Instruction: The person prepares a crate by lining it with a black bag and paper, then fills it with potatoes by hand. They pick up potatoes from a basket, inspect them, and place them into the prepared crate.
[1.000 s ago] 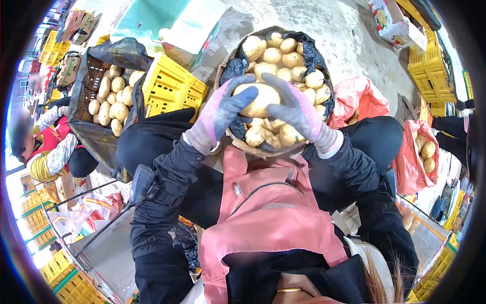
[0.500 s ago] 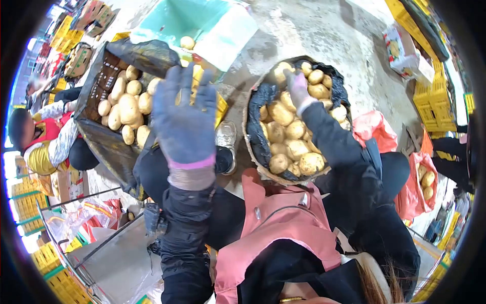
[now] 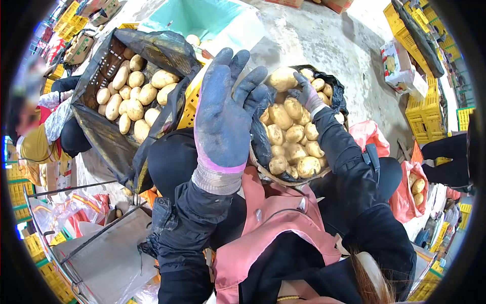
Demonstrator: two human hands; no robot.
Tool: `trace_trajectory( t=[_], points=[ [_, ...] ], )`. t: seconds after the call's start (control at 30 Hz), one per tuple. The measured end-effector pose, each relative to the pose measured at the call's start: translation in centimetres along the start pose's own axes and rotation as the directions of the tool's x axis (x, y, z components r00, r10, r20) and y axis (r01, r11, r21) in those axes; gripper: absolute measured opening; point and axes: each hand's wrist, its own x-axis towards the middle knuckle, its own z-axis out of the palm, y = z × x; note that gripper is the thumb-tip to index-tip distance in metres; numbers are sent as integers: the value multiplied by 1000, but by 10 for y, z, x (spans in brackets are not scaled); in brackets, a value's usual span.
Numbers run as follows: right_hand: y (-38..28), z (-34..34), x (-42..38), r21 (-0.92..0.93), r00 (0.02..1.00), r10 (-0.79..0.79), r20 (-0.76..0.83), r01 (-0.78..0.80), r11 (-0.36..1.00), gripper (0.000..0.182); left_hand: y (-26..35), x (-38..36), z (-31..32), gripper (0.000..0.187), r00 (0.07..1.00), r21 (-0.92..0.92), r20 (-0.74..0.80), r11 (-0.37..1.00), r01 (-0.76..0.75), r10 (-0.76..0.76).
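Gloves [image 3: 215,147] cover both hands. From my spot far away, the left hand [image 3: 225,109] looks nearest, up in the middle of the frame, with loosely spread fingers and nothing in it that I can see. It hides some of what lies behind it, so I think it could bump something I can't see. A bit farther off, right of the middle, is a round basket [image 3: 271,177] heaped with potatoes [image 3: 295,134]. The right hand [image 3: 307,95] reaches over it, fingertips against a big potato [image 3: 281,79] at the basket's upper left. I can't tell if they pinch it or just touch it. If the hold is weak, that potato could slip, because it is smooth and round. A hard push could roll it over the edge onto the floor [image 3: 298,38]. The floppy black lining [image 3: 260,137] could snag a finger too. At upper left, a black-lined crate [image 3: 107,73] holds more potatoes, and a knock might bruise them. Farthest, at the top, sits a pale green bin [image 3: 177,17].
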Motion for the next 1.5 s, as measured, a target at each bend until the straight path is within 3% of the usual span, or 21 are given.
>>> trace_trajectory(
  t=[0.07, 0.13, 0.23, 0.3, 0.43, 0.47, 0.5, 0.57, 0.6, 0.67, 0.73, 0.77, 0.8, 0.87, 0.9, 0.93, 0.97, 1.07, 1.23, 1.3, 1.5],
  points=[
    [-8, -6, -1, 25, 993, 113, 34, -113, 993, 74, -6, 4, 6, 62, 999, 16, -31, 999, 31, -31],
    [-21, 2, -9, -441, 993, 113, -19, -110, 891, 84, -16, 6, 16, 50, 993, 33, -99, 997, 69, -65],
    [-11, 33, -20, -576, 955, -259, -142, 133, 807, 102, -33, 10, 18, 45, 988, 33, -18, 987, 156, -156],
    [20, 36, 4, -466, 894, -427, -132, 324, 823, 93, -46, 14, 22, 45, 985, 3, -29, 985, 170, -170],
    [-19, 43, -37, 67, 996, -48, -69, 52, 996, 71, -44, 24, 24, 46, 990, 70, -48, 988, 139, -135],
    [-6, 24, -18, 309, 995, 59, 81, -81, 948, 69, -40, 28, 22, 46, 994, 70, -65, 993, 91, -87],
    [-1, 36, -19, 66, 913, -230, 336, 221, 973, 67, -39, 31, 19, 47, 995, 60, -93, 997, 48, -42],
    [-16, 48, -45, 424, 863, -119, 491, -118, 898, 60, -34, 36, 16, 60, 990, 156, -130, 987, -43, 64],
    [-12, 54, -23, -181, 828, -332, 452, 450, 875, 54, -34, 36, 13, 65, 990, 178, -80, 979, -97, 112],
    [14, 50, 79, 96, 271, -637, 722, 872, 480, 61, -34, 37, 10, 75, 990, 191, -34, 973, -131, 140],
    [-119, 141, -53, -31, 785, -370, 497, 442, 896, 62, -35, 37, 5, 75, 992, 149, -6, 981, -120, 123],
    [-138, 151, -50, 173, 882, -105, 460, 27, 985, 60, -35, 35, 4, 75, 993, 106, 22, 987, -119, 117],
    [-140, 143, -42, 171, 885, -105, 454, 29, 985, 60, -32, 34, 11, 73, 994, 153, -36, 984, -95, 101],
    [-142, 113, -31, -637, 880, -248, 405, 467, 614, 57, -27, 36, 9, 73, 994, 170, -45, 981, -90, 99],
    [-110, 84, -14, -818, 844, -289, 452, 521, 242, 53, -23, 36, 8, 72, 993, 196, -61, 977, -88, 101],
    [-66, 41, 43, -874, 902, 184, 391, 426, -233, 55, -23, 36, 5, 69, 992, 182, -51, 978, -104, 115],
    [3, -17, 53, -769, 852, -13, 523, 465, -438, 60, -23, 37, 5, 69, 991, 179, -57, 977, -113, 125],
    [23, 0, -59, -908, 948, -134, 289, 227, -351, 57, -27, 33, 8, 41, 991, 93, -99, 992, -83, 92],
    [-24, 22, -116, -880, 955, -43, 293, 288, 379, 76, -46, 29, 3, 46, 991, 301, -93, 946, 118, -94],
    [-46, 37, -161, -769, 805, -291, 517, 586, 254, 74, -59, 23, -3, 50, 988, 673, -75, 724, 151, -136],
    [-80, 48, -239, -682, 586, -562, 584, 729, 51, 79, -94, -3, -14, 75, 875, 803, -11, 517, 297, -485]
  ],
)
